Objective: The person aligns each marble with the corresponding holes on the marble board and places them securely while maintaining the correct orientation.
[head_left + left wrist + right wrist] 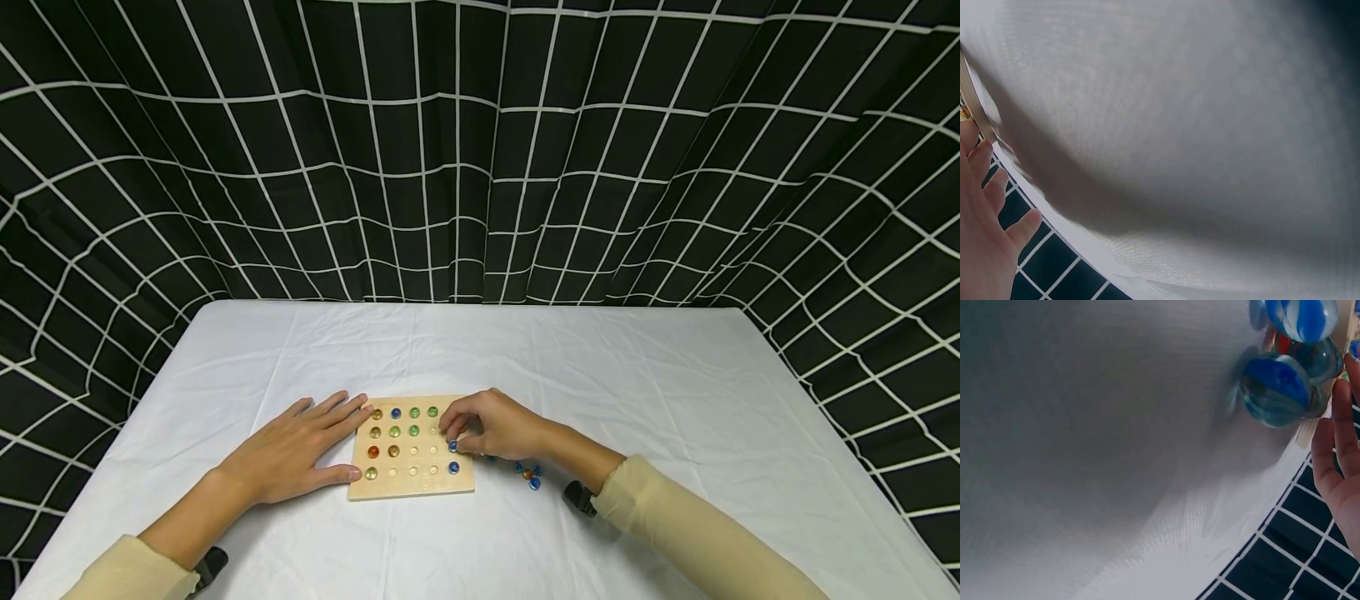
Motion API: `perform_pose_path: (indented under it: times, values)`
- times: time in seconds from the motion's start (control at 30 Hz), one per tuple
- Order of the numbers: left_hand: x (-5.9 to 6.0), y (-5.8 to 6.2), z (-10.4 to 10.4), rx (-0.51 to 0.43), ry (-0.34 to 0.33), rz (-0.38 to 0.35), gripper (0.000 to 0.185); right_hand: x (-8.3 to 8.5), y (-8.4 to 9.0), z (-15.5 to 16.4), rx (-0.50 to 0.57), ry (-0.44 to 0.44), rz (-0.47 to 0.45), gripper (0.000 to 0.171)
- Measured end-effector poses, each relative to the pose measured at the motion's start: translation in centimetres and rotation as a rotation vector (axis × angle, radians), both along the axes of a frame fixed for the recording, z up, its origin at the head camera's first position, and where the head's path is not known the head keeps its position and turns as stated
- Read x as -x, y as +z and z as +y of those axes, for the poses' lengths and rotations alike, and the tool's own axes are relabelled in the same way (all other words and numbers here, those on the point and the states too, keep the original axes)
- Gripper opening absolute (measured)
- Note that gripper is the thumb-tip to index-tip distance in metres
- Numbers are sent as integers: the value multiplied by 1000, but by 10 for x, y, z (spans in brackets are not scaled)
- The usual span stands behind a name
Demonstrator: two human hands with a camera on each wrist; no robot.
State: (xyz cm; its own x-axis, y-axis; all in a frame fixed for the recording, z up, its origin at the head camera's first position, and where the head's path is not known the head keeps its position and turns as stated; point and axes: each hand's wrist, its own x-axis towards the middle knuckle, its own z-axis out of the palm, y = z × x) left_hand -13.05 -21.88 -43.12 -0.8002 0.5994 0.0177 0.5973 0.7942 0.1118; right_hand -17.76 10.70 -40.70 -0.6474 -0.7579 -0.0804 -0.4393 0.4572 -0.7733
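Fingertips of the right hand [491,427] pinch a blue glass marble [452,446] over the square wooden peg board's [411,492] right column; left hand [300,450] lies flat, relaxed, touching the board's left edge.

No text, label, brand, number or sign can be read in any of the views. The wooden marble board [411,447] carries only plain holes and glass marbles, with no printing visible on its face or edges. The white tablecloth [675,400] is unmarked, and the black curtain [480,150] behind the far edge of the table shows only a white grid of lines, no lettering. The close wrist views show blurred cloth, marbles [1275,387] and the grid pattern, again without any writing.
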Motion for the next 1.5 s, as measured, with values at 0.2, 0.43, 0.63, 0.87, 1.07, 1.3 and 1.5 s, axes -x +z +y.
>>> perform_pose_path:
  times: [0.2, 0.43, 0.63, 0.87, 1.07, 1.3, 1.5]
  values:
    - [0, 0, 0, -2, 2, 0, 83, 0, 1, 0, -15, -2, 20, 28]
    - [0, -1, 0, -7, 0, 4, 83, 1, 8, 18, 8, -40, 30, 25]
    - [0, -1, 0, -9, -9, 11, 83, -1, 16, 45, 8, -67, 61, 27]
    - [1, -1, 0, -2, -18, 20, 83, -7, 11, 75, 7, -74, 35, 28]
    - [0, -1, 0, 2, -11, 15, 83, -14, 6, 94, 14, -60, 7, 29]
    - [0, 0, 0, 6, -6, 12, 84, -22, 0, 107, -11, -55, -30, 32]
    - [-1, 0, 0, 5, -7, 10, 83, -25, -5, 112, -10, -50, -53, 33]
